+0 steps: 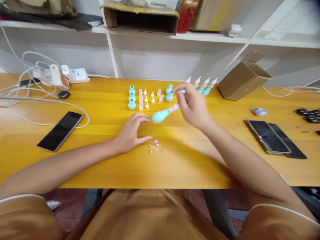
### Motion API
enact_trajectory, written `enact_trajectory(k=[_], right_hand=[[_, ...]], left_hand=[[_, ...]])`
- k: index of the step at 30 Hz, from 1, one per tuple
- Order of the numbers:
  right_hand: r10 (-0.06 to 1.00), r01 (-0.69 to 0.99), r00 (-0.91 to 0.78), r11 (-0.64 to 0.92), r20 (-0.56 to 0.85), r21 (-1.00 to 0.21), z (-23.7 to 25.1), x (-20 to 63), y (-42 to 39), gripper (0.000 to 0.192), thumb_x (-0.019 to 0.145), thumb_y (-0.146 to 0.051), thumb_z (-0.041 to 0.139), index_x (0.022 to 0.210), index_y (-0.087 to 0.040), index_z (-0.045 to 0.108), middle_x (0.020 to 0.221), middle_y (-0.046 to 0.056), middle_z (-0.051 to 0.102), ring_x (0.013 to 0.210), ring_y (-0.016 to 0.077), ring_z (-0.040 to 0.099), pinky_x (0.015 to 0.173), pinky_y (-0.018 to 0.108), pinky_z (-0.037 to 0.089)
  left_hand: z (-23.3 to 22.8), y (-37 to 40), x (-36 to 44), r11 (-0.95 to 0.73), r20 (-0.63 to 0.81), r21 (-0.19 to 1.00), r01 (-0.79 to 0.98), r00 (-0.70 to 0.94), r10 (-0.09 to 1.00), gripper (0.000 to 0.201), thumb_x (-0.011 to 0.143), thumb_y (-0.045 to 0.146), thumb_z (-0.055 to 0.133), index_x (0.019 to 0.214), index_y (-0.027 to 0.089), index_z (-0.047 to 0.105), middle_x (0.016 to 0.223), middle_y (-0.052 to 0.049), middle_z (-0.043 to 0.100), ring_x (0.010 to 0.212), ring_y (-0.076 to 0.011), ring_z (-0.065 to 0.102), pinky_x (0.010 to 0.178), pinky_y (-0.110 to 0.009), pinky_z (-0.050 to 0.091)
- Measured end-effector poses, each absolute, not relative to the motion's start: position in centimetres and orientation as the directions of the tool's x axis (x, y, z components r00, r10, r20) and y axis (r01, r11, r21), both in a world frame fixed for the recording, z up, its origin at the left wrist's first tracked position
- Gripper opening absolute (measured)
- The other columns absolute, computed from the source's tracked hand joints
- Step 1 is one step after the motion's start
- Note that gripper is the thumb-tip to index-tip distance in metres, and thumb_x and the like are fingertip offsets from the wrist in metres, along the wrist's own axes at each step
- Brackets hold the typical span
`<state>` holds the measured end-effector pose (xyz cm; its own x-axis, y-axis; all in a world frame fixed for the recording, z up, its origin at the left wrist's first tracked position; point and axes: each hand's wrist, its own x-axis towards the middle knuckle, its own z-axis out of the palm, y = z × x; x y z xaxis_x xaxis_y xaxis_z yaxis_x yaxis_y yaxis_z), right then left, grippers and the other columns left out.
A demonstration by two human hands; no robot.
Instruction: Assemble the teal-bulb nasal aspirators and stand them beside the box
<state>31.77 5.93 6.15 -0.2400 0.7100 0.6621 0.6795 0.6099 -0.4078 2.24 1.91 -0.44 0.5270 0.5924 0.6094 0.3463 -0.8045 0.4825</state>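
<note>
Head view: right hand (192,106) pinches a teal bulb (160,116) by its pale nozzle, holding it just above the table (100,166). Left hand (132,131) rests open on the table, empty, fingertips just beside small clear beads (156,145). More teal bulbs (131,97) and white tips (149,98) stand behind.

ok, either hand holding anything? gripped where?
Right hand pinches a teal piece at its fingertips; which part, cannot tell. Left hand rests on the table, holding nothing.
</note>
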Motion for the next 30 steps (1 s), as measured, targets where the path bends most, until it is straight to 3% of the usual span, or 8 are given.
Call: enact_trajectory(k=[2, 6, 12, 18, 26, 30], right_hand=[[0.699, 0.812, -0.306, 0.547, 0.647, -0.206, 9.1, 34.4, 7.5, 0.026, 0.119, -0.038, 0.047, 0.124, -0.023, 0.068, 0.072, 0.0, 0.063, 0.053, 0.0162, 0.044, 0.06, 0.033, 0.037], [0.717, 0.908, -0.324, 0.418, 0.617, -0.009, 11.3, 39.6, 12.4, 0.026, 0.119, -0.034, 0.051, 0.119, -0.018, 0.072, 0.065, 0.0, 0.057, 0.053, 0.0148, 0.031, 0.064, 0.035, 0.028], [0.724, 0.89, -0.322, 0.451, 0.611, -0.066, 8.4, 44.2, 19.6, 0.044, 0.122, -0.047, 0.044, 0.101, -0.017, 0.069, 0.064, 0.002, 0.061, 0.06, 0.0154, 0.049, 0.069, 0.034, 0.032], [0.894, 0.989, -0.124, 0.148, 0.43, -0.022, 6.9, 43.7, 21.4, 0.021, 0.113, -0.028, 0.059, 0.118, -0.013, 0.074, 0.08, 0.009, 0.073, 0.064, 0.0193, 0.055, 0.071, 0.035, 0.036], [0.852, 0.968, -0.177, 0.241, 0.493, -0.069, 6.4, 44.7, 22.5, 0.031, 0.117, -0.033, 0.056, 0.108, -0.011, 0.077, 0.075, 0.009, 0.072, 0.061, 0.0153, 0.054, 0.07, 0.034, 0.035], [0.923, 0.996, -0.085, 0.076, 0.375, 0.041, 8.3, 44.4, 20.2, 0.033, 0.116, -0.026, 0.055, 0.127, -0.006, 0.078, 0.097, 0.021, 0.081, 0.07, 0.0169, 0.059, 0.073, 0.038, 0.031]], left_hand=[[-0.5, 2.0, 2.2, -0.791, 0.589, 0.5, 0.352, 0.531, 0.609, 0.049, 0.101, 0.038, 0.084, 0.139, 0.025, 0.058, 0.139, -0.013, 0.066, 0.128, -0.0283, 0.068, 0.103, -0.045, 0.063], [-0.3, 2.0, 2.3, -0.769, 0.549, 0.535, 0.349, 0.548, 0.631, 0.038, 0.103, 0.035, 0.079, 0.134, 0.024, 0.059, 0.135, -0.012, 0.065, 0.122, -0.027, 0.068, 0.101, -0.045, 0.064], [-0.3, 1.9, 2.4, -0.775, 0.516, 0.541, 0.327, 0.598, 0.613, 0.031, 0.104, 0.034, 0.076, 0.129, 0.023, 0.06, 0.132, -0.012, 0.067, 0.121, -0.0268, 0.068, 0.099, -0.044, 0.063], [-0.4, 2.0, 2.4, -0.794, 0.514, 0.519, 0.316, 0.627, 0.585, 0.027, 0.106, 0.034, 0.074, 0.127, 0.022, 0.06, 0.131, -0.012, 0.067, 0.122, -0.0274, 0.067, 0.103, -0.045, 0.061], [-0.3, 1.9, 2.5, -0.788, 0.492, 0.527, 0.317, 0.642, 0.588, 0.023, 0.106, 0.033, 0.072, 0.123, 0.022, 0.061, 0.128, -0.012, 0.068, 0.122, -0.0289, 0.067, 0.108, -0.047, 0.059], [-0.5, 2.0, 2.5, -0.802, 0.501, 0.511, 0.309, 0.652, 0.57, 0.022, 0.107, 0.033, 0.071, 0.123, 0.022, 0.061, 0.128, -0.013, 0.068, 0.123, -0.0288, 0.067, 0.108, -0.046, 0.059]])
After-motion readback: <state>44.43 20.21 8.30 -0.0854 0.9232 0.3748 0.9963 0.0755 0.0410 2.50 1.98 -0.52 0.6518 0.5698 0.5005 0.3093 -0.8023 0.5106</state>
